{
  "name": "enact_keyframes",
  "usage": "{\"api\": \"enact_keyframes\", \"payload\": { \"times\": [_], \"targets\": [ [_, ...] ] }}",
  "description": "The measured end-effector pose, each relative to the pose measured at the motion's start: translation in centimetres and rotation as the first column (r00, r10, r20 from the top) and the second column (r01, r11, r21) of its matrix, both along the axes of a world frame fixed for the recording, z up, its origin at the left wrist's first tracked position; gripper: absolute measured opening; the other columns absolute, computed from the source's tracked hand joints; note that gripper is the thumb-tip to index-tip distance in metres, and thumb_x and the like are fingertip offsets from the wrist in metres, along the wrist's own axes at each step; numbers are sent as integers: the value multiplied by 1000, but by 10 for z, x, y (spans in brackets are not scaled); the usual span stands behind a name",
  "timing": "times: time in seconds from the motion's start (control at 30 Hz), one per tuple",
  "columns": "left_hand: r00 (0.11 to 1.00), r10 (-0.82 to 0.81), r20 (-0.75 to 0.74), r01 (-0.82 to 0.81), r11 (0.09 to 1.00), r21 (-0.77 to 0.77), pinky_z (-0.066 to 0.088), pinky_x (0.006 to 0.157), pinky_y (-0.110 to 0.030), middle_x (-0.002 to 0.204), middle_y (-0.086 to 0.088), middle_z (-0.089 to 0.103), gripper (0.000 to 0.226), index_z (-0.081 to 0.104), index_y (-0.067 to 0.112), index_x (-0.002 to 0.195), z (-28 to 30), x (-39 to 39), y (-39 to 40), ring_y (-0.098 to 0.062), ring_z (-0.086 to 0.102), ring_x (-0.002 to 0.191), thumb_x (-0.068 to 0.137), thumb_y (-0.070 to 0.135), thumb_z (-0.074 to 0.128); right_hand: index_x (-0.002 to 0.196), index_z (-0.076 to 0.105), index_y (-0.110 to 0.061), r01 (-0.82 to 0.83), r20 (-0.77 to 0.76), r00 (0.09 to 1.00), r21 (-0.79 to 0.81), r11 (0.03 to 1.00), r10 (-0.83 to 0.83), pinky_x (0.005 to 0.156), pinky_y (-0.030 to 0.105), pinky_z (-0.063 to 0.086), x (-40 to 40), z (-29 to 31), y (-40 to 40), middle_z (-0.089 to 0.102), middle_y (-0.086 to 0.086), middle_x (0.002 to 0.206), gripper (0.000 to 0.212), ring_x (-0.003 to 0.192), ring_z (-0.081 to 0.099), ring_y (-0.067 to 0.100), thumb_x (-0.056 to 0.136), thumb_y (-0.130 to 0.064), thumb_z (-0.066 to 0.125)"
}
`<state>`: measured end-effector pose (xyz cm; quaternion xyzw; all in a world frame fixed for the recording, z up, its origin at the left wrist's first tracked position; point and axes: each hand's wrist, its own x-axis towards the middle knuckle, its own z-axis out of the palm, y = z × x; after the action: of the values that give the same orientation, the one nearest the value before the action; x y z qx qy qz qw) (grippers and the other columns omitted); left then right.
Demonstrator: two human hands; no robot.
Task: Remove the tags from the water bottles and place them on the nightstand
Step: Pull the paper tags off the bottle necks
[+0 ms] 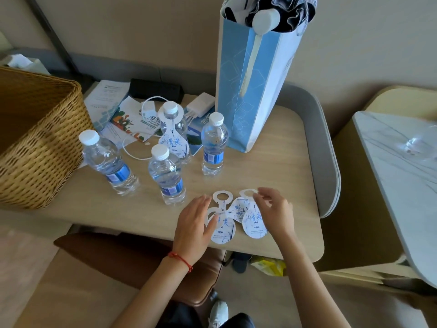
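Several clear water bottles with white caps stand on the light wooden nightstand (272, 176). The back bottle (170, 108) still wears a white paper tag (174, 140) with blue print round its neck. The left bottle (106, 162), the front bottle (166, 176) and the right bottle (214, 143) carry no tag. Three loose tags lie overlapping near the front edge: one (224, 229), a middle one (238, 209) and a right one (255, 223). My left hand (195, 223) rests with straight fingers on the left tags. My right hand (274, 207) pinches the ring of the right tag.
A wicker basket (35, 138) fills the left side. A tall blue paper bag (250, 86) stands at the back. Leaflets (111, 107), a white charger (201, 105) with cable and a black case (156, 89) lie behind the bottles. A marble-topped table (402, 181) with a glass stands at right.
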<state>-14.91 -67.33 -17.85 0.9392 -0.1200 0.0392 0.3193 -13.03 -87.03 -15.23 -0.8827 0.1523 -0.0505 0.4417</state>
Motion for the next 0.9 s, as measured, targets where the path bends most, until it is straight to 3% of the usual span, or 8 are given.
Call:
{"api": "enact_keyframes", "payload": {
  "times": [0.17, 0.33, 0.43, 0.57, 0.67, 0.9],
  "targets": [
    [997, 41, 69, -46, 997, 66, 39, 99, -40, 125, -16, 58, 63, 53, 3, 122, 16, -20, 16, -31, 53, 118, 95, 50, 23, 109, 65, -11, -207, 129, 964, -198, 958, 235, 76, 24, 41, -9, 22, 25, 65, 3, 113, 27, 98, 62, 24, 86, -25, 62],
    [981, 104, 162, -115, 992, 58, 43, 99, -41, 126, -15, 57, 52, 52, 4, 123, 35, -29, 46, -29, 51, 118, 93, 43, 34, 108, 65, -12, -283, 196, 923, -233, 930, 330, 79, 31, 45, -8, 40, 51, 65, 4, 112, 26, 97, 62, 26, 85, -25, 64],
    [965, 146, 217, -163, 984, 65, 38, 100, -39, 126, -17, 56, 49, 53, 3, 122, 44, -27, 67, -29, 49, 119, 93, 40, 37, 110, 64, -14, -304, 231, 903, -254, 918, 363, 73, 30, 45, -4, 51, 64, 64, 3, 113, 28, 88, 63, 28, 86, -28, 63],
    [944, 180, 278, -205, 977, 62, 37, 101, -39, 124, -18, 57, 52, 54, 2, 121, 57, -14, 93, -31, 49, 119, 94, 42, 34, 111, 63, -14, -306, 268, 884, -288, 907, 383, 73, 26, 42, 4, 63, 79, 64, 2, 114, 28, 91, 63, 25, 86, -28, 62],
    [933, 192, 304, -214, 976, 39, 41, 98, -42, 124, -18, 57, 48, 54, 1, 120, 66, 3, 108, -30, 49, 119, 91, 36, 41, 110, 63, -12, -288, 288, 881, -302, 909, 375, 71, 25, 39, 12, 70, 91, 65, 4, 111, 29, 81, 63, 28, 86, -28, 62],
    [947, 50, 317, -55, 998, 8, 43, 97, -34, 124, -16, 57, 44, 53, 2, 120, 80, 67, 137, -25, 49, 118, 90, 32, 42, 105, 65, -11, -146, 338, 907, -309, 940, 252, 72, 30, 48, 45, 79, 130, 68, 5, 106, 23, 91, 64, 26, 84, -22, 66]
  ]
}}
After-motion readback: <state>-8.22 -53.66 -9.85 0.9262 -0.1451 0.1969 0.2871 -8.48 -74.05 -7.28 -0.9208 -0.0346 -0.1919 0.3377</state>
